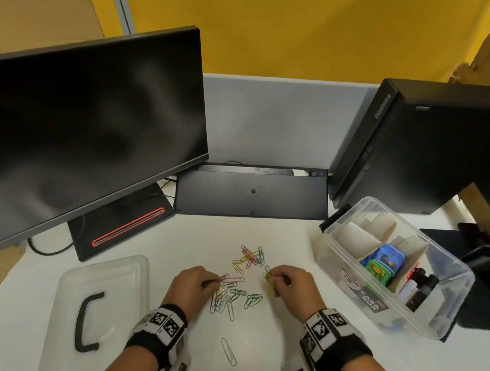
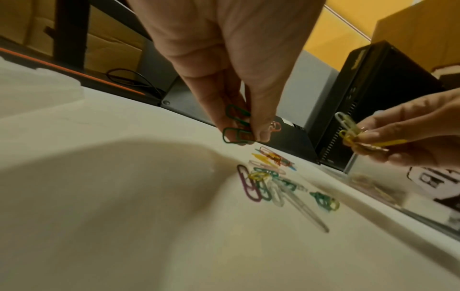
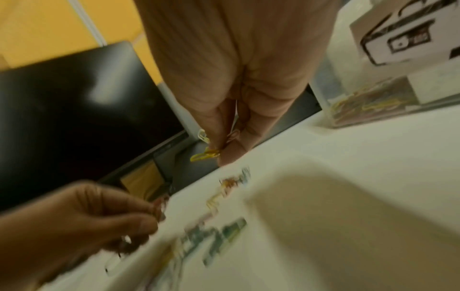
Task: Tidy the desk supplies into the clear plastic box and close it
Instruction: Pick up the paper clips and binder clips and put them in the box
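Several coloured paper clips (image 1: 239, 277) lie scattered on the white desk between my hands, and one long clip (image 1: 228, 352) lies apart nearer to me. My left hand (image 1: 198, 282) pinches a few green and pink paper clips (image 2: 236, 126) just above the pile. Yellow and white paper clips (image 3: 206, 151) are pinched in my right hand (image 1: 285, 280), seen also from the left wrist as a small bunch (image 2: 353, 133). The clear plastic box (image 1: 348, 285) stands open at the right, with cardboard dividers, small colourful boxes and dark bottles inside. Its clear lid (image 1: 101, 300) with a black handle lies at the left.
A black monitor (image 1: 78, 127) on its stand fills the left back. A keyboard (image 1: 252, 192) leans upside down against the grey partition. A black computer tower (image 1: 430, 143) stands behind the box. A dark chair part (image 1: 486, 277) sits at the right edge.
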